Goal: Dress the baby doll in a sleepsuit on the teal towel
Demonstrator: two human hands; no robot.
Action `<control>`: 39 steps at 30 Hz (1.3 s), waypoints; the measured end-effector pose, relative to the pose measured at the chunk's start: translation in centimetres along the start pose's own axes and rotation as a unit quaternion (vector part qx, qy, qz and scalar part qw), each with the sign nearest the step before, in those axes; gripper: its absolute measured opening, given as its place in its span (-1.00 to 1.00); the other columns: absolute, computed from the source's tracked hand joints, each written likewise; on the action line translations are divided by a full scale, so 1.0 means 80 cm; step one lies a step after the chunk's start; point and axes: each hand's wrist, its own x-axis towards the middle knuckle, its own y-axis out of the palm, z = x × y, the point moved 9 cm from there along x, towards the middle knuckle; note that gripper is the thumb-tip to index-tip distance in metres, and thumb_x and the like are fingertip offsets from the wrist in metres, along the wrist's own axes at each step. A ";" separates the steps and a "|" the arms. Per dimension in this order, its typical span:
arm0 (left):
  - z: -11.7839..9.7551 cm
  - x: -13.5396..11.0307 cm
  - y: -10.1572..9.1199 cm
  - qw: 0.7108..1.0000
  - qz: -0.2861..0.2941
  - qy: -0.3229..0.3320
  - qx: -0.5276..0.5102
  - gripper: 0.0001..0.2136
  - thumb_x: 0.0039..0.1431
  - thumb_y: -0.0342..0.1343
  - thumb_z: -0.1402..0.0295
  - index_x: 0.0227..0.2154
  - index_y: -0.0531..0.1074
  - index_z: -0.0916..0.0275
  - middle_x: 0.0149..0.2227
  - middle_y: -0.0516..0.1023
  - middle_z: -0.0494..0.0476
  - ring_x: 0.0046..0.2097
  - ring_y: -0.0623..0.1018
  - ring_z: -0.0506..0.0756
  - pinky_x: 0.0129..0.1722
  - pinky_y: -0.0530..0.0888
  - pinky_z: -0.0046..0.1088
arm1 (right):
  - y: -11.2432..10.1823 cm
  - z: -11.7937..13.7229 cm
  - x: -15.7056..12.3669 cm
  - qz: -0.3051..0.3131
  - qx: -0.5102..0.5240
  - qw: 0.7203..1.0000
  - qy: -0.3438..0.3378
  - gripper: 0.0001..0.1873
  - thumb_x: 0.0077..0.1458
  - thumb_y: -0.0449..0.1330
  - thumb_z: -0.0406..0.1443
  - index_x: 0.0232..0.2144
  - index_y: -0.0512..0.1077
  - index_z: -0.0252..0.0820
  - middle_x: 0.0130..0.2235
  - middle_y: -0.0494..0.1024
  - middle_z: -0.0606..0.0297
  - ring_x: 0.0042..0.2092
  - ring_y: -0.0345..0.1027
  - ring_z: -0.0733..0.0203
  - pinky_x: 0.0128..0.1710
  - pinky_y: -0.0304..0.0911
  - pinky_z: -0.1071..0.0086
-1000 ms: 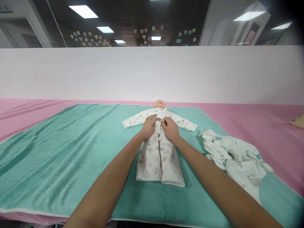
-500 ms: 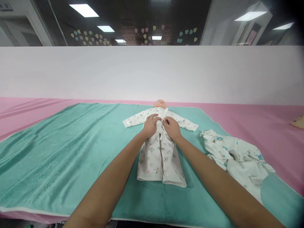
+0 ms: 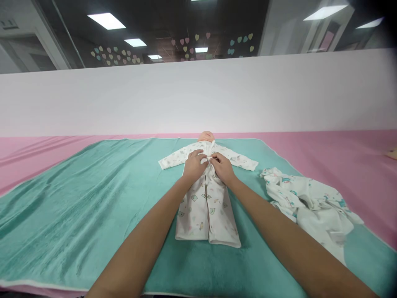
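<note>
A baby doll [image 3: 206, 136] lies on its back, its head toward the wall. It wears a white printed long-sleeved baby gown [image 3: 194, 223], sleeves spread out to both sides and the skirt split down the middle. My left hand [image 3: 194, 165] rests on the gown's chest, fingers closed in a pinch at the middle. Right beside it, my right hand [image 3: 222, 167] pinches with bent fingers. Between the fingertips runs a thin white cloth tie [image 3: 211, 164], partly hidden by the fingers.
A teal blanket [image 3: 93, 198] covers most of the pink-covered table [image 3: 335, 153]. Crumpled white printed baby clothes [image 3: 313, 203] lie to the right. Behind stands a white wall panel [image 3: 155, 99] with glass above it. A beige object [image 3: 392, 154] shows at the far right edge.
Both hands stay at the gown's chest with small finger movements. The right fingers have come slightly closer to the left, and a loop of the tie now shows. The view has tilted a little.
</note>
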 end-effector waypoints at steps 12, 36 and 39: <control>0.001 0.021 -0.006 0.999 0.000 0.033 0.014 -0.88 0.00 0.09 0.38 -0.41 0.52 0.17 -0.06 0.42 0.05 0.00 0.36 0.16 0.03 0.33 -0.28 | -0.003 -0.014 0.007 -0.020 -0.023 0.999 0.030 -0.84 -0.01 0.05 -0.22 -0.47 0.36 -0.17 -0.52 0.36 0.40 -0.47 0.16 0.31 -0.42 0.07 0.44; -0.017 0.011 -0.002 0.996 -0.004 0.063 0.058 -0.86 0.09 0.02 0.39 -0.33 0.47 0.18 -0.02 0.37 0.09 0.03 0.32 0.13 0.04 0.27 -0.31 | -0.012 -0.008 0.003 -0.082 -0.070 0.994 0.019 -0.82 0.04 0.02 -0.18 -0.48 0.26 -0.16 -0.54 0.28 0.44 -0.49 0.11 0.32 -0.43 0.02 0.44; -0.019 0.012 -0.015 0.997 -0.029 0.035 0.063 -0.86 0.11 -0.01 0.36 -0.41 0.45 0.21 -0.19 0.44 0.13 -0.08 0.37 0.13 -0.05 0.30 -0.34 | -0.021 -0.010 0.005 -0.091 -0.018 0.995 0.038 -0.78 0.05 0.01 -0.14 -0.50 0.22 -0.16 -0.57 0.22 0.46 -0.49 0.08 0.33 -0.42 0.03 0.45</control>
